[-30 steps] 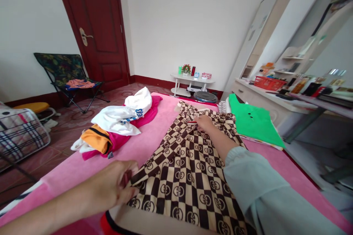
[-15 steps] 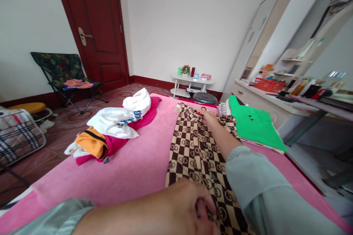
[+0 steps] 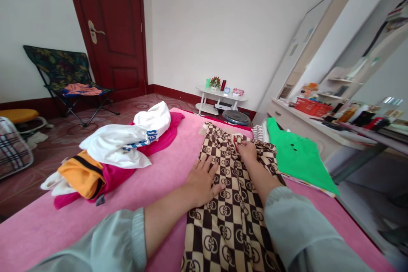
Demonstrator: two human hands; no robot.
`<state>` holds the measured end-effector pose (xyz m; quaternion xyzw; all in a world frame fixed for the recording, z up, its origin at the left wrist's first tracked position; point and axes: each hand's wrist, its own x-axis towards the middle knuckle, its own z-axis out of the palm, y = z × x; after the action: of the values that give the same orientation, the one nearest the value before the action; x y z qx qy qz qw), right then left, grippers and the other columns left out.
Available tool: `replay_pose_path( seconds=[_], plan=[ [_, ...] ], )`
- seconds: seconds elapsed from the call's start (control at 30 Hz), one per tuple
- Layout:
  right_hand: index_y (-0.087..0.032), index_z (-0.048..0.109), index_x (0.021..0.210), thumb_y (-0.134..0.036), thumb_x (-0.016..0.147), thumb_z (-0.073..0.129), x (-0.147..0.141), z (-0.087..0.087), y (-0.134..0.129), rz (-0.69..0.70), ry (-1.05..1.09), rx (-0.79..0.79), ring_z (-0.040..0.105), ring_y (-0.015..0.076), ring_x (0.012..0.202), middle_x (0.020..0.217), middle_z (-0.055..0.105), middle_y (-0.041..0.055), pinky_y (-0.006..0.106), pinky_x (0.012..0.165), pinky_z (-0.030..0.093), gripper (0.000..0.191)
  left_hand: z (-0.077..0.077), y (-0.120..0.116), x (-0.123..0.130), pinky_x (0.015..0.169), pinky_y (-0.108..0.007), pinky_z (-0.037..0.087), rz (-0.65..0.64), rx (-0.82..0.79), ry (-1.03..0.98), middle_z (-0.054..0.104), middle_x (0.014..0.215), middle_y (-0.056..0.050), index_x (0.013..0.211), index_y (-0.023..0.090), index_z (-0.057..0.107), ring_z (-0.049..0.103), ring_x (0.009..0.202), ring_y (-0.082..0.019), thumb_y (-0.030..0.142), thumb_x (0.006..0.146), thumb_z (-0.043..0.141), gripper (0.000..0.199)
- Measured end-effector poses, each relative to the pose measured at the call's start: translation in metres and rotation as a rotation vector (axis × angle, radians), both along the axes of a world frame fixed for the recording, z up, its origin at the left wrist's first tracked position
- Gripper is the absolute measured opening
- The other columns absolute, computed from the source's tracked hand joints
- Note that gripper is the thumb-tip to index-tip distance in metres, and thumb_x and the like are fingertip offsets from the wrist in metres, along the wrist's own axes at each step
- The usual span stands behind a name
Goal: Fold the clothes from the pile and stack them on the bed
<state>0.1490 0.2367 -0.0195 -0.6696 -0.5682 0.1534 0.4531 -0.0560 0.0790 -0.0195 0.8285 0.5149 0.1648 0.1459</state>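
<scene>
A long brown-and-beige checkered garment [image 3: 225,221] lies stretched out on the pink bed cover [image 3: 165,170]; its exact kind is unclear. My left hand [image 3: 204,182] rests flat on its left side, fingers spread. Near the garment's gathered far end, my right hand [image 3: 247,151] has its fingers closed on the fabric, beside a small red detail. Right of the garment lies a green piece of clothing [image 3: 298,153] on top of other folded cloth. To the left is a loose heap with a white garment [image 3: 117,142], an orange one [image 3: 81,174] and magenta cloth [image 3: 119,177].
A folding chair [image 3: 60,68] holding some cloth stands by the red door [image 3: 108,29]. Past the bed is a low white table [image 3: 219,93] with small items. On the right, a dresser [image 3: 287,114] carries a red basket [image 3: 312,107] and bottles.
My left hand has moved forward from the near edge and now lies spread on the garment. My right hand stays at the far end; the red loop by it shows less.
</scene>
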Motion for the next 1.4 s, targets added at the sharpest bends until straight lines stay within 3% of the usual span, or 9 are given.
replay_pose_path(
  seconds=[0.17, 0.4, 0.53, 0.63, 0.93, 1.03, 1.2, 1.3, 1.4],
  plan=[
    [-0.013, 0.064, 0.102, -0.012, 0.071, 0.047, -0.020, 0.015, 0.023, 0.033, -0.234, 0.180, 0.056, 0.0225, 0.102, 0.112, 0.060, 0.0127, 0.035, 0.097, 0.039, 0.035, -0.003, -0.003, 0.002, 0.113, -0.052, 0.016, 0.048, 0.041, 0.044, 0.023, 0.153, -0.011, 0.143, 0.020, 0.035, 0.013, 0.141, -0.032, 0.059, 0.089, 0.032, 0.066],
    [-0.015, 0.046, 0.131, -0.014, 0.070, 0.055, -0.079, 0.016, 0.062, 0.254, -0.253, 0.021, 0.062, 0.0163, 0.068, 0.074, 0.067, 0.0008, 0.026, 0.070, 0.048, 0.062, 0.008, 0.002, -0.004, 0.089, -0.038, 0.044, 0.167, 0.205, -0.028, 0.060, 0.104, -0.008, 0.097, 0.020, 0.064, 0.052, 0.102, -0.024, 0.037, 0.089, 0.045, 0.027],
    [-0.015, 0.066, 0.098, -0.016, 0.068, 0.059, -0.089, 0.009, 0.072, 0.244, -0.204, -0.078, 0.064, 0.0188, 0.067, 0.068, 0.068, 0.0040, 0.026, 0.065, 0.048, 0.030, 0.007, 0.012, -0.011, 0.082, -0.035, 0.045, 0.261, 0.227, -0.030, 0.060, 0.098, -0.007, 0.096, 0.019, 0.062, 0.054, 0.095, -0.023, 0.030, 0.086, 0.049, 0.019],
    [-0.016, 0.066, 0.069, -0.018, 0.071, 0.056, -0.092, 0.009, 0.077, 0.253, -0.161, -0.059, 0.065, 0.0198, 0.066, 0.060, 0.067, 0.0055, 0.026, 0.063, 0.049, 0.010, 0.005, 0.018, -0.015, 0.080, -0.034, 0.045, 0.327, 0.197, -0.030, 0.062, 0.096, -0.006, 0.102, 0.020, 0.060, 0.056, 0.091, -0.023, 0.027, 0.081, 0.053, 0.023],
    [-0.017, 0.063, 0.082, -0.020, 0.079, 0.048, -0.121, 0.016, 0.075, 0.383, -0.005, 0.014, 0.066, 0.0130, 0.068, 0.078, 0.071, 0.0018, 0.022, 0.063, 0.052, 0.015, 0.005, 0.023, -0.033, 0.062, -0.028, 0.042, 0.478, 0.053, -0.065, 0.065, 0.079, -0.001, 0.075, 0.024, 0.062, 0.060, 0.071, -0.018, 0.022, 0.072, 0.051, 0.012],
    [-0.020, 0.065, 0.085, -0.021, 0.075, 0.055, -0.112, 0.016, 0.065, 0.383, -0.042, 0.033, 0.066, 0.0139, 0.080, 0.088, 0.071, 0.0003, 0.025, 0.073, 0.052, 0.014, 0.006, 0.021, -0.037, 0.063, -0.029, 0.042, 0.535, 0.097, -0.048, 0.064, 0.083, -0.003, 0.078, 0.023, 0.060, 0.060, 0.073, -0.019, 0.025, 0.073, 0.051, 0.010],
    [-0.018, 0.065, 0.094, -0.033, 0.072, 0.059, -0.070, 0.024, 0.049, 0.093, -0.182, 0.037, 0.058, 0.0277, 0.104, 0.107, 0.066, 0.0113, 0.046, 0.093, 0.041, 0.027, 0.006, 0.022, -0.038, 0.065, -0.030, 0.044, 0.533, 0.138, -0.079, 0.062, 0.090, -0.003, 0.091, 0.023, 0.058, 0.060, 0.078, -0.020, 0.035, 0.077, 0.052, 0.019],
    [-0.017, 0.066, 0.093, -0.048, 0.065, 0.066, -0.051, 0.026, 0.045, 0.034, -0.397, -0.169, 0.061, 0.0317, 0.095, 0.100, 0.067, 0.0134, 0.048, 0.086, 0.043, 0.042, 0.006, 0.023, -0.039, 0.066, -0.031, 0.045, 0.518, 0.103, -0.065, 0.062, 0.088, -0.004, 0.087, 0.023, 0.059, 0.060, 0.078, -0.022, 0.044, 0.077, 0.054, 0.023],
    [-0.018, 0.067, 0.077, -0.040, 0.060, 0.071, -0.045, 0.023, 0.042, 0.128, -0.548, -0.327, 0.064, 0.0255, 0.077, 0.079, 0.069, 0.0072, 0.038, 0.072, 0.048, 0.028, 0.006, 0.023, -0.039, 0.065, -0.030, 0.045, 0.506, 0.077, -0.040, 0.062, 0.087, -0.003, 0.081, 0.023, 0.061, 0.061, 0.078, -0.020, 0.037, 0.078, 0.055, 0.015]
  ],
)
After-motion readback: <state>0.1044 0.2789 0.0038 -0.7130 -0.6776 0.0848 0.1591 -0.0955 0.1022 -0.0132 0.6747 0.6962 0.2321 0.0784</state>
